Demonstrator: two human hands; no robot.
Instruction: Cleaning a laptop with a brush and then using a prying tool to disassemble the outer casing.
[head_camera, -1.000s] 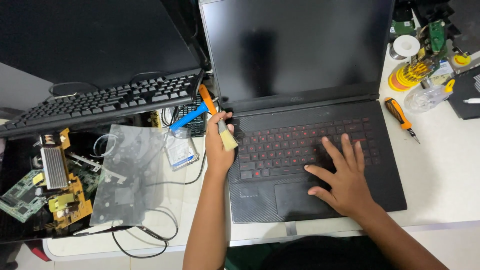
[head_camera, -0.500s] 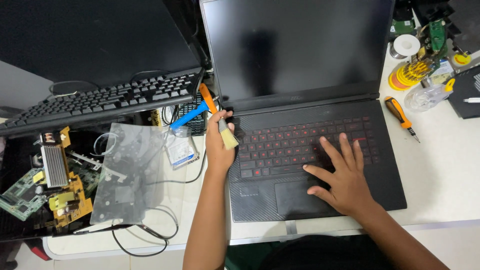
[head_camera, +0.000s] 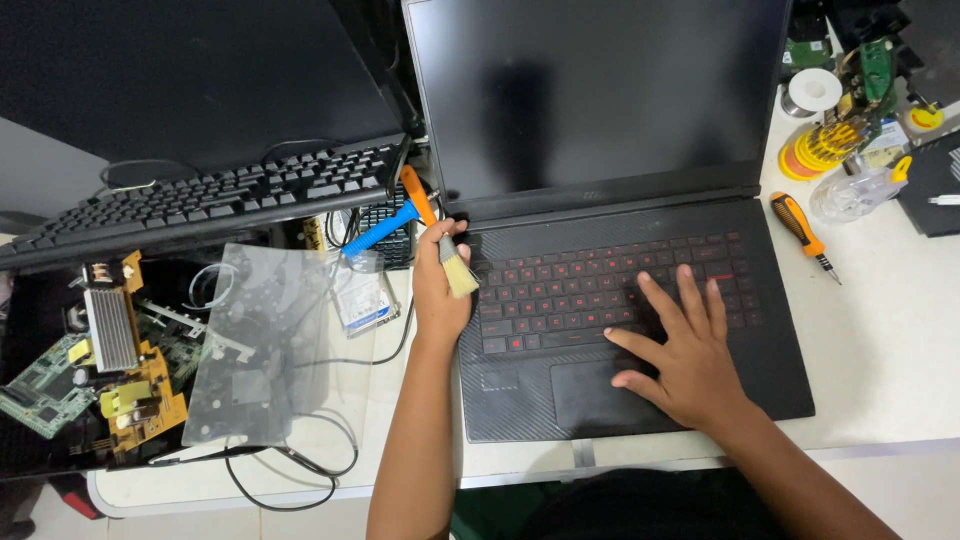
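An open black laptop (head_camera: 760, 330) with red-lit keys lies on the white desk; its screen is dark. At the laptop's left edge my left hand (head_camera: 438, 290) grips a small brush (head_camera: 455, 265) with an orange handle, its pale bristles resting on the left end of the keyboard. My right hand (head_camera: 685, 355) lies flat with fingers spread over the lower right keys and the edge of the touchpad, holding nothing.
A black keyboard (head_camera: 210, 195) sits to the left under a dark monitor. Circuit boards (head_camera: 110, 370), a clear plastic sheet (head_camera: 255, 345), cables and a blue-handled tool (head_camera: 380, 228) crowd the left side. An orange screwdriver (head_camera: 800, 225), spools and small parts lie at the right.
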